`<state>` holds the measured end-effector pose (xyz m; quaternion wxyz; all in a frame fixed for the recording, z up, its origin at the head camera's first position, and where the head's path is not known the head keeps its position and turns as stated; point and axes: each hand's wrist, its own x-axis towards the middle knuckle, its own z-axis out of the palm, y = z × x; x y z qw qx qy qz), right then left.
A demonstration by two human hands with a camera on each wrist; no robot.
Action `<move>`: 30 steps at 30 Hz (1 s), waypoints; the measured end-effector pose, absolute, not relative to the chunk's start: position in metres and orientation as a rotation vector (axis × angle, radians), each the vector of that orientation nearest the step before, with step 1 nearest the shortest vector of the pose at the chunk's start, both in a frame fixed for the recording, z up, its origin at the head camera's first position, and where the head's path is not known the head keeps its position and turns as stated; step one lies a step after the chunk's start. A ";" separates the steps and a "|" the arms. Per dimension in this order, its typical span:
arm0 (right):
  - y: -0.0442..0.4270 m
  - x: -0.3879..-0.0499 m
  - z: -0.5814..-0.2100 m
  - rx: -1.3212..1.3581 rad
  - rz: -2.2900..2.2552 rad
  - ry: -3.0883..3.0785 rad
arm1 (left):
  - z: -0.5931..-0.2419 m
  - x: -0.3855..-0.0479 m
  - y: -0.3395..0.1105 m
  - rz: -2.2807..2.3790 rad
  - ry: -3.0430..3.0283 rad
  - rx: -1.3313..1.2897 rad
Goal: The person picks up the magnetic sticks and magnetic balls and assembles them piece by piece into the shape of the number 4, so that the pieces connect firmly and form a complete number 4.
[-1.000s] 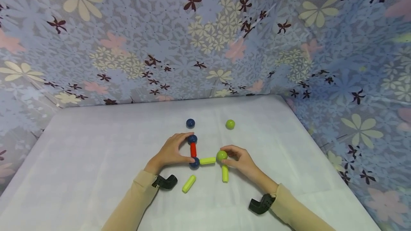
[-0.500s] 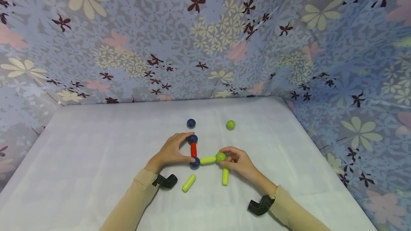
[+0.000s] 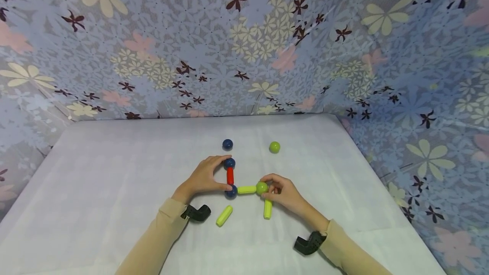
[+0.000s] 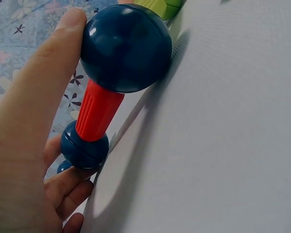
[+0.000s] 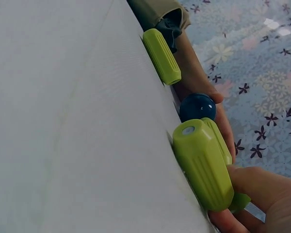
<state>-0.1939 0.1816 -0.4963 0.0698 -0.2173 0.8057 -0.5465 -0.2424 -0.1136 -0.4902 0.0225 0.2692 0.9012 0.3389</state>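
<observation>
A red rod joins a far blue ball to a near blue ball. My left hand holds this piece from the left, fingers at the far ball and thumb on the near one. From the near ball a yellow-green rod runs right to a green ball. My right hand pinches that green ball from the right. Another yellow-green rod extends from the green ball toward me, its end large in the right wrist view.
One loose yellow-green rod lies in front of the near blue ball. Beyond the hands are a loose blue ball and a loose green ball. A white cloth covers the table; flowered fabric hangs behind and beside it.
My right hand has moved left with the green ball and its rod. The gap between that ball and the rod from the near blue ball has closed. My left hand stays put.
</observation>
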 end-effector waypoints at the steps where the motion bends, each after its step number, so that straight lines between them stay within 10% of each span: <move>1: 0.182 -0.194 -0.496 -0.655 -1.646 2.423 | -0.490 -0.242 -0.114 1.050 2.791 0.833; 30: 0.187 -0.137 -0.497 -0.649 -1.542 2.678 | -0.492 -0.242 -0.114 1.056 2.805 0.847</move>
